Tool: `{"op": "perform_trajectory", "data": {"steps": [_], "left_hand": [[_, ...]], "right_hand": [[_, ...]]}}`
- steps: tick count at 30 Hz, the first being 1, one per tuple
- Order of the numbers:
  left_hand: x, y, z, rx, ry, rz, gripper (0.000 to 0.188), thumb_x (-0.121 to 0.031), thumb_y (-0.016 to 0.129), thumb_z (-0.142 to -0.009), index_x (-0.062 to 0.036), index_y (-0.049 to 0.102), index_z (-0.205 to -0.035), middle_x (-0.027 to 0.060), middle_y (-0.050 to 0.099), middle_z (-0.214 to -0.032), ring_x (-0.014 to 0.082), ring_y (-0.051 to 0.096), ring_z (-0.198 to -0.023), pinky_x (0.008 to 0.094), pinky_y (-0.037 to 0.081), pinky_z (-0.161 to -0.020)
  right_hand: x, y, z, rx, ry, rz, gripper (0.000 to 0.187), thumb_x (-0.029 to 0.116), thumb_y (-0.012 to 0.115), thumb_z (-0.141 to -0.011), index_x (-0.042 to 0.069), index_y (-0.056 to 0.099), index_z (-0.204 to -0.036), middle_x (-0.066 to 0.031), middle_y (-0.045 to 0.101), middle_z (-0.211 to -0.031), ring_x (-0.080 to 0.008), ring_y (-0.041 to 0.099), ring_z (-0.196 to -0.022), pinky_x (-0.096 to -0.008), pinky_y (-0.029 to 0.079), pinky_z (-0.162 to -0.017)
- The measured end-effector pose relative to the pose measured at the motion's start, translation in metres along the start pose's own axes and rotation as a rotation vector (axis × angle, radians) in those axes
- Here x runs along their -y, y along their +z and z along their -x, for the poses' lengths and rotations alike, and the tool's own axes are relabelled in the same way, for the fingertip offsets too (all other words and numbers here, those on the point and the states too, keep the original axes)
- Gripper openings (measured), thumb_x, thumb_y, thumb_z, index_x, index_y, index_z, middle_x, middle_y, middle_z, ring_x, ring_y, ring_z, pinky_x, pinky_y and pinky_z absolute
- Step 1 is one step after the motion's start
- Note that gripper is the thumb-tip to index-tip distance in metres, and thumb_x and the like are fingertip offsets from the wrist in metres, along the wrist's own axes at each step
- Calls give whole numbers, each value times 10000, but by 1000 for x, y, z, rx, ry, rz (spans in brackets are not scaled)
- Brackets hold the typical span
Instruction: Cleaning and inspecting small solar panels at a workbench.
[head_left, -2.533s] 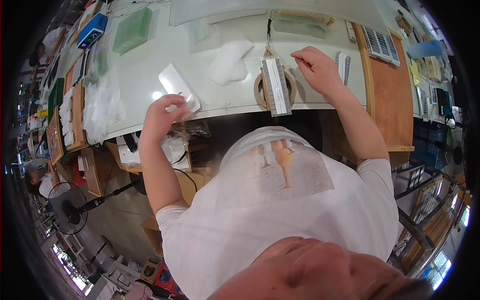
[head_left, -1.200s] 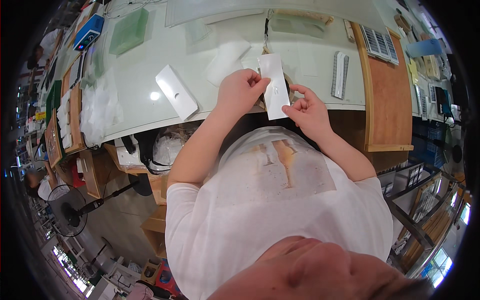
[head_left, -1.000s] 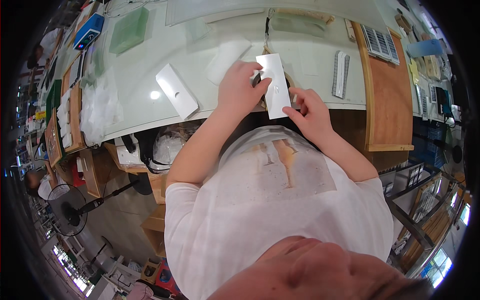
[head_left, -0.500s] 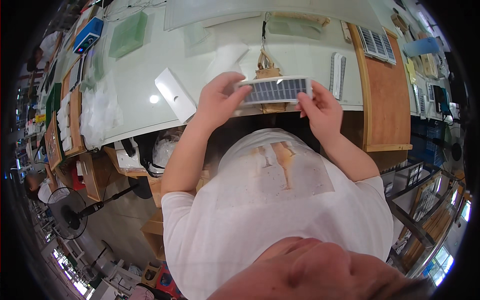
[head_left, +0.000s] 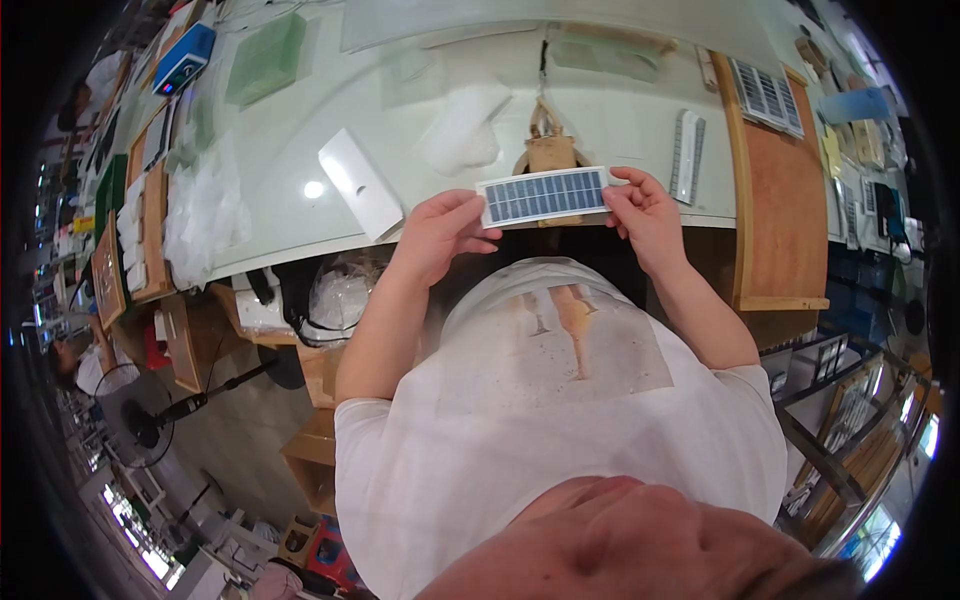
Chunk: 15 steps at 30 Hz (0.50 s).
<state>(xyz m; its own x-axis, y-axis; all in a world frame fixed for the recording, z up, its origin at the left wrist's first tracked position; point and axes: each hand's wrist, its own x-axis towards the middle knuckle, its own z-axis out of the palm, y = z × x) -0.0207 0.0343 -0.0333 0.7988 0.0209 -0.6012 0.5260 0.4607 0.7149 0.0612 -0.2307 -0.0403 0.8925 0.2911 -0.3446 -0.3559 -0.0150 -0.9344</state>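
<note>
While the blue-celled panel (head_left: 546,196) is pinched at its ends, mid-frame, by the half-curled left hand (head_left: 442,232) and right hand (head_left: 647,212), light edge contact is advised; smudging is best avoided.

The pale, glossy table (head_left: 275,150) carries a blue box (head_left: 185,60) at the far left, with a stack of green sheets (head_left: 266,60) beside it. White plastic sheets (head_left: 205,215) lie loosely near the left front. A white panel (head_left: 360,185) slants by the front edge, then comes white foam (head_left: 468,125), a wooden block (head_left: 552,153) partly hiding a brown ring (head_left: 521,163), grey strips (head_left: 687,155) and a wooden board (head_left: 785,200) overhanging the front edge.
</note>
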Motion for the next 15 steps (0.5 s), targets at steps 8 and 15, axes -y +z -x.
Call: {"op": "perform_trajectory", "data": {"steps": [8,15], "left_hand": [[5,0,0,-2,62,-71,226,-158,570,-930,42,576,-1035,94,631,-873,179,644,-746,293,572,-640],[-3,14,-7,-14,108,-137,216,-159,583,-920,37,585,-1010,85,626,-837,174,642,-726,289,565,-619]], "right_hand": [[0,2,-5,36,-8,2,343,62,656,-854,28,540,-1175,3,598,-755,-54,531,-578,-166,379,-474],[9,-12,-16,50,48,-52,407,50,681,-831,34,512,-1202,-6,601,-749,-59,527,-556,-172,373,-460]]}}
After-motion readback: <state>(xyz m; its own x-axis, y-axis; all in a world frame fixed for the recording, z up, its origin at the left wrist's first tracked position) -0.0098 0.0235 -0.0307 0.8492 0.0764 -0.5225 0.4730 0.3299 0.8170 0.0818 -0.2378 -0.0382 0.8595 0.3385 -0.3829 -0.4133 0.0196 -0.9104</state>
